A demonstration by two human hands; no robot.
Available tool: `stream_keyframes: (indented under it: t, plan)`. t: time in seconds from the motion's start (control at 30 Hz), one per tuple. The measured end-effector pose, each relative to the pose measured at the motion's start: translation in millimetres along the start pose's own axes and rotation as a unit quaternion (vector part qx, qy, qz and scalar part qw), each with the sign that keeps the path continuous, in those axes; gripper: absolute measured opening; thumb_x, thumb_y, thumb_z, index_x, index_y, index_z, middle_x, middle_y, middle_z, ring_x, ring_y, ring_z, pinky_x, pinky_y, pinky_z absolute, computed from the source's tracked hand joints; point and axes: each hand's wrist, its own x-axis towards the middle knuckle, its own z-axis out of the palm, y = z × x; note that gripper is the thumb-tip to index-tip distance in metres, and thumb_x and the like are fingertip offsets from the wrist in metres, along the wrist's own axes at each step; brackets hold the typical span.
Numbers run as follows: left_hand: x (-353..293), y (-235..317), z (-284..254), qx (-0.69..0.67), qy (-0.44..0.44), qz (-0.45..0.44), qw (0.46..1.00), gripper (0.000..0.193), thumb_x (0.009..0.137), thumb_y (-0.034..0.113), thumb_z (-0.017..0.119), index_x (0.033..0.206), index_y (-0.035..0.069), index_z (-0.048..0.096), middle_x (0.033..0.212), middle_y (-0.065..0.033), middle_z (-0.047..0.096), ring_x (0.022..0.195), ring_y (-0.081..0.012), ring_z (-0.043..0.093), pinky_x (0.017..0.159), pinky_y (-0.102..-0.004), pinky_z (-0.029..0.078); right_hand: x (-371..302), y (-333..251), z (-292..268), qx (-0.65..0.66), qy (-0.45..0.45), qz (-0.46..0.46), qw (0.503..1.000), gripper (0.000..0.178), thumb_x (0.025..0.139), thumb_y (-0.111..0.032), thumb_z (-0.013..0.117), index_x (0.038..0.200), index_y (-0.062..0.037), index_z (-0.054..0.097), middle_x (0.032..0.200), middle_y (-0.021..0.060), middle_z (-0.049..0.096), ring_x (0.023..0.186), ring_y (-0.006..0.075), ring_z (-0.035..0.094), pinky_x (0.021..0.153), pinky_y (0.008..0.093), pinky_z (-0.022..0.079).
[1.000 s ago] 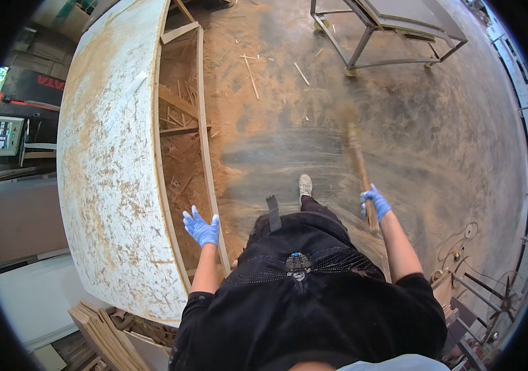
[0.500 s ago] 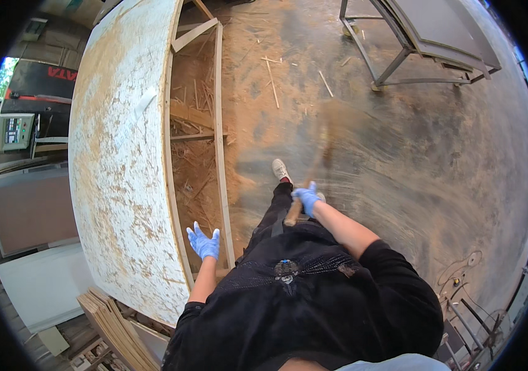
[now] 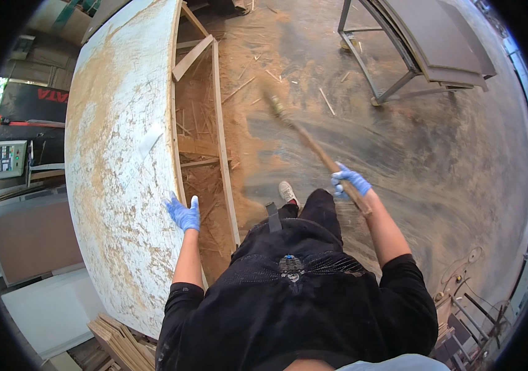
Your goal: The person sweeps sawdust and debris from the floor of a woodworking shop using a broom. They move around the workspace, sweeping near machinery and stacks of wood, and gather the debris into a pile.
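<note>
Nearest the camera, the person in a black top is standing beside a long workbench, one white shoe (image 3: 287, 191) planted on the dusty floor (image 3: 437, 167). The left hand (image 3: 183, 213), in a blue glove, is resting flat with fingers spread wide on the near right edge of the sawdust-covered worktop (image 3: 115, 154), holding nothing and apparently bracing the body. The right hand (image 3: 350, 181), also gloved in blue, is wrapped tight around the upper part of a wooden broom handle (image 3: 316, 151). The handle is slanting away and to the left, and the broom head (image 3: 274, 105) is blurring low over the floor, just beside the pile of sawdust (image 3: 248, 133) banked along the bench's open timber frame (image 3: 217, 123).

By the look of it, the person is sweeping, with the stroke working at the edge of the sawdust pile. The next move probably calls for drawing the head through the loose dust and wood slivers (image 3: 326, 99), keeping it low so little is left behind, one-handed unless the left hand is joining the grip.

Farther off, a metal-framed table (image 3: 400, 55) is standing on the floor's far right side.
</note>
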Motion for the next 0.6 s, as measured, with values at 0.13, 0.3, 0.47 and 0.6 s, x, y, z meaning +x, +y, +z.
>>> stream_keyframes:
  t: [0.13,0.3,0.47,0.6]
  plan:
    - [-5,7,11,0.013,-0.035,-0.012,0.999,0.088,0.07,0.045,0.066,0.137,0.01,0.021,0.14,-0.0227,0.015,0.129,-0.0357,0.017,0.106,-0.0415,0.017,1,-51,-13,-0.068,0.181,-0.011,0.981,0.078,0.073,-0.014,0.059,0.137,-0.0232,0.016,0.066,0.0014,0.052,0.047,0.0134,0.049,0.041,0.0305,0.046]
    - [-35,16,11,0.023,-0.054,-0.044,0.997,0.086,0.07,0.039,0.067,0.136,0.01,0.02,0.14,-0.0211,0.016,0.13,-0.034,0.017,0.107,-0.0412,0.016,92,-91,-83,-0.007,0.231,0.04,0.972,0.025,0.069,-0.016,0.058,0.091,-0.0132,0.046,0.064,0.0049,0.052,0.056,0.0208,0.051,0.052,0.0424,0.045]
    - [-88,22,-4,0.027,-0.051,-0.166,0.984,0.085,0.071,0.036,0.067,0.136,0.006,0.021,0.139,-0.0221,0.018,0.129,-0.0343,0.02,0.106,-0.0396,0.02,187,-40,16,0.004,0.339,-0.019,0.94,0.079,0.067,-0.004,0.056,0.132,-0.0147,0.013,0.106,0.0165,0.046,0.089,0.0308,0.05,0.075,0.0451,0.045]
    - [-89,53,0,0.051,-0.096,-0.219,0.97,0.085,0.071,0.036,0.067,0.136,0.006,0.021,0.139,-0.0238,0.018,0.128,-0.0352,0.021,0.105,-0.0402,0.022,286,37,72,-0.174,0.25,0.012,0.952,0.075,0.068,-0.009,0.059,0.132,-0.0139,0.02,0.092,0.0134,0.05,0.076,0.0218,0.053,0.062,0.0427,0.045]
